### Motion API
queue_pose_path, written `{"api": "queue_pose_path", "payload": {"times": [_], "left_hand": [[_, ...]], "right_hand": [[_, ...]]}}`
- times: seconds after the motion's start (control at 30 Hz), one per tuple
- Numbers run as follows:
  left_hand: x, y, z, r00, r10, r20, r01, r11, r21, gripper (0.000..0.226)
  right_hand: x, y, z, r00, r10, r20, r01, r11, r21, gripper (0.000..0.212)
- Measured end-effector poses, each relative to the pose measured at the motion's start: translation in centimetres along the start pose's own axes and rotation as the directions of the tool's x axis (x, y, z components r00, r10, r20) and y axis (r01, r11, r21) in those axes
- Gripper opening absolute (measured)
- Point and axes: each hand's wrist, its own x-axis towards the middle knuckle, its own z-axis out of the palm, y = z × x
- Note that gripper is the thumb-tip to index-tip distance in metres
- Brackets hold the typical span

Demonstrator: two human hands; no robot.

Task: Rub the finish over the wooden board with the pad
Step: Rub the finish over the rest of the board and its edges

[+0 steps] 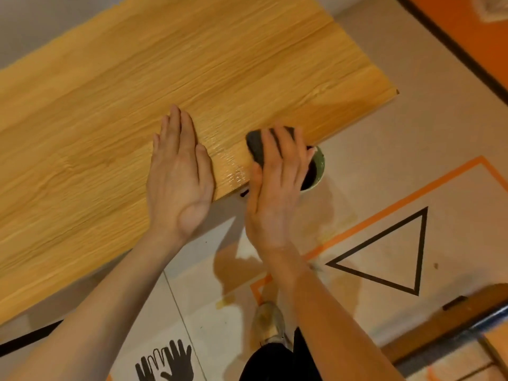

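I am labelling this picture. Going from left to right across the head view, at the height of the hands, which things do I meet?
left hand flat on the wooden board → dark pad under the right hand → green cup → black triangle on the floor.

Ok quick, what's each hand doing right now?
Left hand: open, flat on the wooden board.
Right hand: straight fingers pressing the dark pad on the board.
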Motion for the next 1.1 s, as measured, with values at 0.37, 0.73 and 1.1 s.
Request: {"api": "queue_pose_path", "payload": {"times": [0.37, 0.73, 1.1], "left_hand": [[-0.2, 0.3, -0.3, 1.0, 0.019, 0.011, -0.019, 1.0, -0.017, 0.054], [-0.1, 0.5, -0.3, 0.999, -0.003, 0.039, 0.004, 1.0, -0.016, 0.057], [-0.2, 0.7, -0.6, 0.999, -0.018, 0.048, 0.018, 1.0, 0.008, 0.058]], "right_hand": [[7.8, 6.9, -5.9, 0.991, 0.133, 0.027, -0.134, 0.991, 0.015, 0.033], [4.5, 2.5, -6.4, 0.919, -0.073, 0.388, 0.172, 0.959, -0.225, 0.041], [7.1, 2.1, -6.6, 0.875, 0.042, 0.482, 0.179, 0.898, -0.402, 0.048]]}}
